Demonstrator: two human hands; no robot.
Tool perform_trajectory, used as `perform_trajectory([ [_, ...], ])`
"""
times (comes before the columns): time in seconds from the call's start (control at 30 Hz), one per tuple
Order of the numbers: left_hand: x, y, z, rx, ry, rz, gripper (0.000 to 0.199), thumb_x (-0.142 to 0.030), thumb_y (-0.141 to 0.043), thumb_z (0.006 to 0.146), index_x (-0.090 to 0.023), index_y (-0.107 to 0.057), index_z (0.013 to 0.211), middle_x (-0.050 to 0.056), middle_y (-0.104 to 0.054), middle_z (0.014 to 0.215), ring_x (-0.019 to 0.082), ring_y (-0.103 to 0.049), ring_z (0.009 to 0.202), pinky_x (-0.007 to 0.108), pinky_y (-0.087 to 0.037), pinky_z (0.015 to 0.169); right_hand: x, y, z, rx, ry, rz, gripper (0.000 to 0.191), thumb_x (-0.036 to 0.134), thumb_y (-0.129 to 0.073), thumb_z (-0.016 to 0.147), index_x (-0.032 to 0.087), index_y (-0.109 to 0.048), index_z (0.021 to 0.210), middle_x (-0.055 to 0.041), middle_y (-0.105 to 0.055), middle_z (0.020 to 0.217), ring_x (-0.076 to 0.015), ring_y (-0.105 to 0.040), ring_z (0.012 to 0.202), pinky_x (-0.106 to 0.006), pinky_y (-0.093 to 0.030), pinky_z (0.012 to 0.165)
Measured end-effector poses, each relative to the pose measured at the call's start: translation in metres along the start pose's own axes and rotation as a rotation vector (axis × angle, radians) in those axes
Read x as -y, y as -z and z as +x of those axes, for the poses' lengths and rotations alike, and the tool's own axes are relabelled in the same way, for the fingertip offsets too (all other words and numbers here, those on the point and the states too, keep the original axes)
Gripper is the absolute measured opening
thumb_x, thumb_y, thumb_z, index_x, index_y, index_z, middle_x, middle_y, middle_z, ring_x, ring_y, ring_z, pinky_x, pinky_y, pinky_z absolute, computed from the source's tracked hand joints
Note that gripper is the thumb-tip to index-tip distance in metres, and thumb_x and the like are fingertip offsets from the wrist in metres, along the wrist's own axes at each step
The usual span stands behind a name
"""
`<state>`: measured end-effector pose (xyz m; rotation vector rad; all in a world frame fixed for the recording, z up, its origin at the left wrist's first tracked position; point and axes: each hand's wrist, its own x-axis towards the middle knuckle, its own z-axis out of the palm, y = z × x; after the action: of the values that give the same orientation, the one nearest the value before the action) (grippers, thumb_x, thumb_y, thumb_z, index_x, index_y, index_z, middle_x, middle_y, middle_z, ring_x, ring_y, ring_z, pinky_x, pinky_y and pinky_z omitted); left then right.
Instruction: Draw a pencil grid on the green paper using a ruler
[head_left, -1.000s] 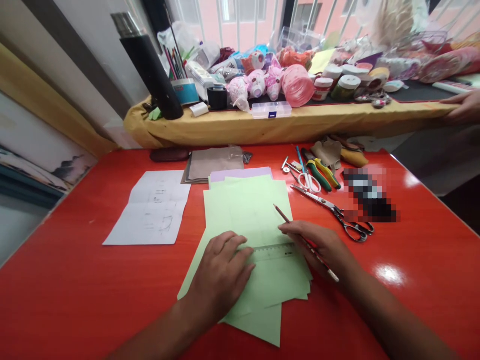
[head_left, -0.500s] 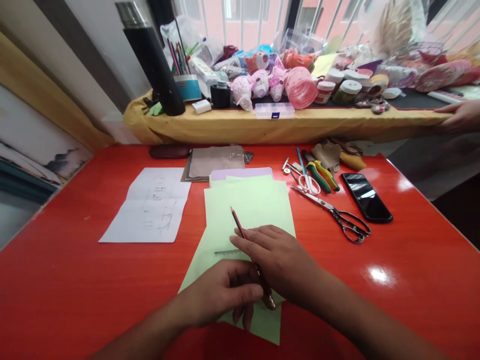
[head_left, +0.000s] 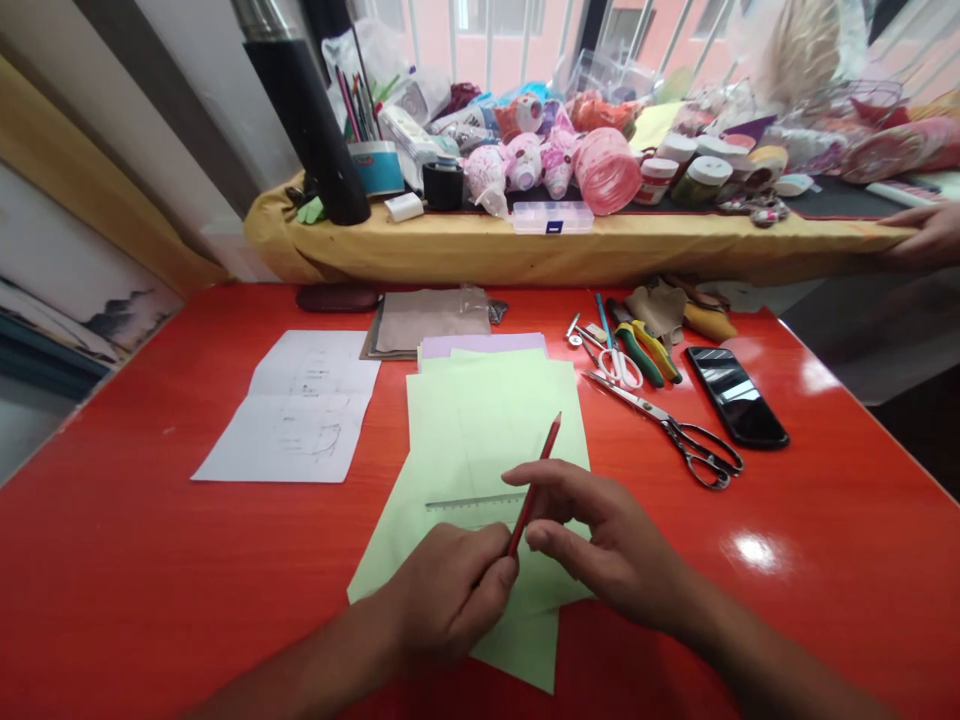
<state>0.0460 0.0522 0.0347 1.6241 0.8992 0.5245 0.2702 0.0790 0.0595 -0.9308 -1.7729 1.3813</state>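
A red pencil (head_left: 523, 520) slants up and to the right, its point toward the far side. My left hand (head_left: 454, 590) is closed around its lower end. My right hand (head_left: 600, 530) is beside it, thumb and index finger apart and the pencil shaft passing by the index finger. Beneath both hands lie light green paper sheets (head_left: 487, 410), overlapping at slightly different angles. A clear ruler (head_left: 472, 502) rests on the top sheet, its right end reaching behind the pencil and right hand. Faint lines show on the green paper.
A white sheet with sketches (head_left: 300, 400) lies left. On the right are fabric scissors (head_left: 667, 420), white-handled scissors (head_left: 619, 368), pliers (head_left: 645, 350) and a phone (head_left: 735, 397). A crowded ledge (head_left: 450, 250) runs behind the red table. Another person's hand (head_left: 926, 235) touches its right end.
The pencil has swung from leaning left to leaning right. My left hand has closed on its lower end, while my right hand has loosened and shifted right, uncovering more of the ruler.
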Motion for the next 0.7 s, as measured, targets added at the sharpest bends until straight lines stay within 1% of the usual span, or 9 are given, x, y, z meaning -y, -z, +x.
perform_trajectory([
  [0.13, -0.001, 0.001, 0.0, -0.081, -0.007, 0.03, 0.039, -0.049, -0.036, 0.11, -0.025, -0.036, 0.079, -0.006, -0.039, 0.066, 0.013, -0.034, 0.056, 0.03, -0.024, 0.056, -0.002, 0.002, -0.005, -0.147, -0.064, 0.154, 0.024, 0.045, -0.073, 0.101, 0.023, -0.07, 0.113, 0.0039, -0.058, 0.074, -0.0111, -0.053, 0.058, -0.024, -0.045, 0.051],
  [0.2, 0.0, -0.001, -0.002, -0.096, -0.026, 0.049, 0.039, -0.048, -0.036, 0.111, -0.025, -0.037, 0.08, -0.006, -0.039, 0.065, 0.013, -0.036, 0.056, 0.03, -0.025, 0.055, -0.005, 0.003, -0.006, -0.174, -0.108, 0.259, 0.029, 0.05, -0.073, 0.101, 0.023, -0.067, 0.11, 0.0057, -0.054, 0.071, -0.0092, -0.047, 0.052, -0.023, -0.041, 0.047],
  [0.3, -0.001, -0.005, -0.006, -0.037, -0.086, 0.126, 0.034, -0.042, -0.04, 0.111, -0.024, -0.046, 0.083, -0.005, -0.045, 0.065, 0.013, -0.041, 0.056, 0.029, -0.028, 0.056, -0.006, 0.001, -0.006, -0.022, -0.191, 0.363, 0.044, 0.058, -0.073, 0.098, 0.02, -0.068, 0.122, 0.0043, -0.058, 0.071, -0.0092, -0.048, 0.053, -0.022, -0.04, 0.047],
  [0.4, -0.014, -0.003, -0.003, 0.057, -0.106, 0.166, 0.036, -0.043, -0.036, 0.113, -0.023, -0.062, 0.097, -0.002, -0.064, 0.08, 0.014, -0.057, 0.067, 0.027, -0.039, 0.064, -0.006, -0.002, -0.004, 0.128, -0.281, 0.375, 0.043, 0.06, -0.067, 0.101, 0.017, -0.072, 0.104, 0.0024, -0.059, 0.066, -0.0096, -0.051, 0.054, -0.021, -0.041, 0.049],
  [0.47, -0.026, 0.004, 0.003, 0.012, -0.096, 0.184, 0.045, -0.052, -0.033, 0.115, -0.023, -0.067, 0.104, -0.001, -0.07, 0.085, 0.015, -0.062, 0.069, 0.027, -0.042, 0.066, -0.006, 0.001, -0.002, 0.087, -0.295, 0.386, 0.046, 0.06, -0.063, 0.103, 0.017, -0.07, 0.088, 0.0025, -0.059, 0.061, -0.0095, -0.052, 0.05, -0.021, -0.042, 0.048],
  [0.53, -0.03, 0.007, 0.002, -0.111, -0.099, 0.228, 0.053, -0.062, -0.033, 0.114, -0.024, -0.07, 0.112, -0.002, -0.067, 0.076, 0.015, -0.06, 0.063, 0.027, -0.042, 0.061, -0.009, 0.008, -0.001, -0.05, -0.255, 0.382, 0.047, 0.06, -0.062, 0.104, 0.018, -0.07, 0.085, 0.0017, -0.062, 0.059, -0.0108, -0.056, 0.048, -0.022, -0.046, 0.047],
  [0.6, -0.012, -0.007, -0.02, -0.186, -0.124, 0.268, 0.055, -0.065, -0.034, 0.113, -0.026, -0.069, 0.131, -0.002, -0.065, 0.071, 0.016, -0.061, 0.061, 0.028, -0.046, 0.062, -0.013, 0.02, -0.002, -0.185, -0.195, 0.286, 0.044, 0.055, -0.065, 0.104, 0.018, -0.074, 0.084, -0.0019, -0.069, 0.065, -0.0138, -0.066, 0.053, -0.026, -0.054, 0.054],
  [0.63, 0.007, -0.023, -0.043, -0.219, -0.126, 0.295, 0.055, -0.067, -0.037, 0.112, -0.027, -0.07, 0.132, 0.001, -0.067, 0.074, 0.018, -0.063, 0.064, 0.03, -0.049, 0.065, -0.017, 0.026, -0.003, -0.217, -0.178, 0.231, 0.041, 0.053, -0.066, 0.104, 0.018, -0.077, 0.087, -0.003, -0.071, 0.063, -0.0162, -0.069, 0.057, -0.028, -0.057, 0.059],
  [0.7, 0.061, -0.074, -0.115, -0.224, -0.115, 0.347, 0.051, -0.068, -0.044, 0.108, -0.03, -0.073, 0.128, 0.004, -0.071, 0.079, 0.022, -0.068, 0.072, 0.031, -0.053, 0.065, -0.024, 0.036, -0.007, -0.298, -0.159, 0.212, 0.041, 0.055, -0.067, 0.103, 0.019, -0.08, 0.09, -0.0043, -0.074, 0.065, -0.0176, -0.07, 0.055, -0.029, -0.058, 0.057],
])
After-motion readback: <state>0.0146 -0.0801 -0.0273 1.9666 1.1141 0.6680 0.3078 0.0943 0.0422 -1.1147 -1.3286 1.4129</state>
